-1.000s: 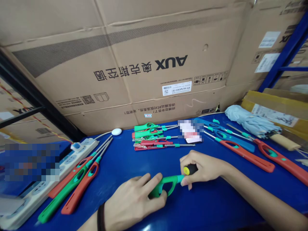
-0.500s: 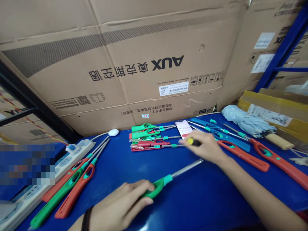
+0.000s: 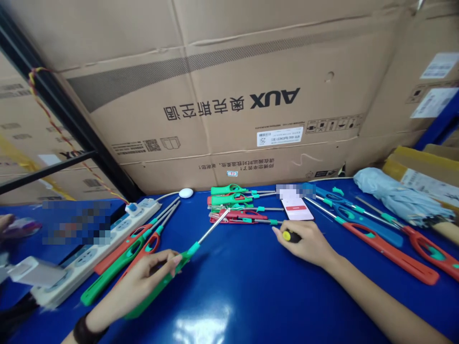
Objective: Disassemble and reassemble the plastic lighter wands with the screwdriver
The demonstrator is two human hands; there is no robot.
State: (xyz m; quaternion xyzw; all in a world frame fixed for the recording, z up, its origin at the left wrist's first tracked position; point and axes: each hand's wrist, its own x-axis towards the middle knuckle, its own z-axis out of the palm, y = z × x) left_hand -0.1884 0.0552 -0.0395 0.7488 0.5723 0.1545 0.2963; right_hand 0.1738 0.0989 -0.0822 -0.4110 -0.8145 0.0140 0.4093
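My left hand (image 3: 143, 277) is closed around the body of a green long-nosed lighter (image 3: 152, 296), its metal tube slanting up toward the right, away from me. Over the middle right, my right hand (image 3: 310, 243) grips a screwdriver by its black handle with a yellow end (image 3: 289, 236); the shaft is barely visible. Just behind that hand lies a phone (image 3: 297, 209), screen lit. Opened lighters with green and red casings (image 3: 236, 216) lie in a group at the back centre. Beside my left hand, red and green lighters (image 3: 107, 277) lie side by side.
A white power strip (image 3: 82, 260) with a plugged-in charger runs along the left. Orange lighters (image 3: 390, 253) and blue lighter parts (image 3: 383, 229) lie at right, near a folded light-blue umbrella (image 3: 390, 193). A large cardboard box (image 3: 229, 62) stands behind the blue table (image 3: 258, 286).
The view has turned left. My left hand has moved left with the green lighter and tilted its tube upward. My right hand, still holding the screwdriver, has come away from the phone toward me.
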